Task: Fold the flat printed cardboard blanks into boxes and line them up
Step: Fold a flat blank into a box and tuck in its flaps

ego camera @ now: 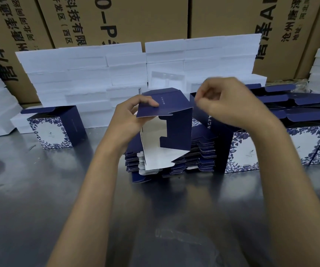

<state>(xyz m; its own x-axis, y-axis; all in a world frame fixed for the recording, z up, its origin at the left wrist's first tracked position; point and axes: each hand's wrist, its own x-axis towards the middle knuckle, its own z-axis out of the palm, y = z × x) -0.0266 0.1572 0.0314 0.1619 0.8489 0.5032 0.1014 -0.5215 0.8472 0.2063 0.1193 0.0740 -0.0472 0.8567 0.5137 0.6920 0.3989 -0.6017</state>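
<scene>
A half-formed navy box blank point(176, 130) with a silver inside stands tilted above the stack of flat blanks point(199, 157) at the table's middle. My left hand point(130, 118) grips its upper left flap, thumb on top. My right hand point(230, 105) hovers at the blank's upper right with fingers curled; whether it touches the cardboard is unclear from the blur. One folded box with a blue floral front point(56, 128) stands alone at the left. A row of folded boxes point(299, 143) stands at the right with lids open.
The work surface is a shiny metal table point(39, 199). White foam blocks point(89, 74) are piled behind the blanks, and more rise at the far left and right edges. Large brown cartons point(139, 18) form the back wall.
</scene>
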